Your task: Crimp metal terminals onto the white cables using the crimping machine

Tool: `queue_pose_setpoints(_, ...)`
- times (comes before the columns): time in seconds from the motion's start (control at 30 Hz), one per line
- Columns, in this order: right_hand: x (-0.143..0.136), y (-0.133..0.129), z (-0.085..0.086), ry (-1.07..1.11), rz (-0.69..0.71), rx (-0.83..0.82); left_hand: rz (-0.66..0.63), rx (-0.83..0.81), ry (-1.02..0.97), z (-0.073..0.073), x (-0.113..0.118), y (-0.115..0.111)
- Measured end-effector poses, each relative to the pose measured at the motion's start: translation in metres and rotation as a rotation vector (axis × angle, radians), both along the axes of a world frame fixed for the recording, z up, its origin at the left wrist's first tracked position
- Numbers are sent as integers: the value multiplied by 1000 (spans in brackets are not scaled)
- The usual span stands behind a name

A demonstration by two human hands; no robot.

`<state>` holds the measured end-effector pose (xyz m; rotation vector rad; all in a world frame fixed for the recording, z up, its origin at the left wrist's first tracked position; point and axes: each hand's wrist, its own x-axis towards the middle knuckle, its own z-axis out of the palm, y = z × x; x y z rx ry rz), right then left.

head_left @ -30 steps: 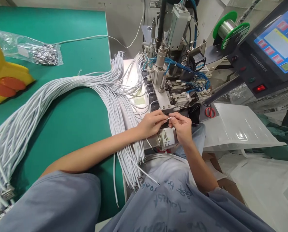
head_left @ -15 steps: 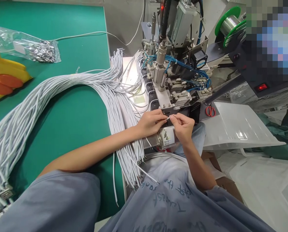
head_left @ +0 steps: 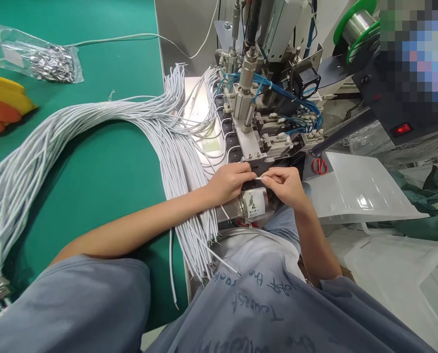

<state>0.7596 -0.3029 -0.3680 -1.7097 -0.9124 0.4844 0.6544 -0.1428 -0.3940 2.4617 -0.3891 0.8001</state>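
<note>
Between my two hands a short stretch of white cable [head_left: 259, 178] shows, just in front of the machine [head_left: 248, 142]. My left hand [head_left: 230, 182] pinches the cable from the left, fingers closed. On the right, my right hand [head_left: 284, 184] has thumb and fingers pressed together at the cable's end; the tip itself is hidden in the grip. A large bundle of white cables [head_left: 169, 162] runs under my left forearm, its loose ends hanging at the table edge. Below the hands sits a box-shaped part with a white label [head_left: 255, 203].
A green table [head_left: 104, 166] lies to the left, with a plastic bag of metal parts [head_left: 53, 63] and a yellow-orange object [head_left: 3, 108]. Red-handled scissors [head_left: 320, 166], a wire spool [head_left: 358, 27], a monitor [head_left: 406, 83] and a translucent sheet [head_left: 366, 191] are on the right.
My right hand has shifted slightly right and turned, its fingers still closed at the cable's end. My left hand stays nearly in place. The whole view has shifted a little.
</note>
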Motion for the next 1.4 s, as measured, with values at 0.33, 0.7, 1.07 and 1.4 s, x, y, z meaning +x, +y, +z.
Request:
queue_pose_setpoints(0.33,-29,17,-23,100,-378,119,46,-147,128,-2,-1,-4)
queue_pose_setpoints(0.7,4,6,-57,354,-181,-63,114,355,613,7,0,-7)
queue_pose_setpoints(1.07,4,11,-57,423,-154,-60,76,525,609,8,-2,-6)
queue_pose_setpoints(1.4,8,11,-54,442,-135,-104,40,625,613,18,-1,-11)
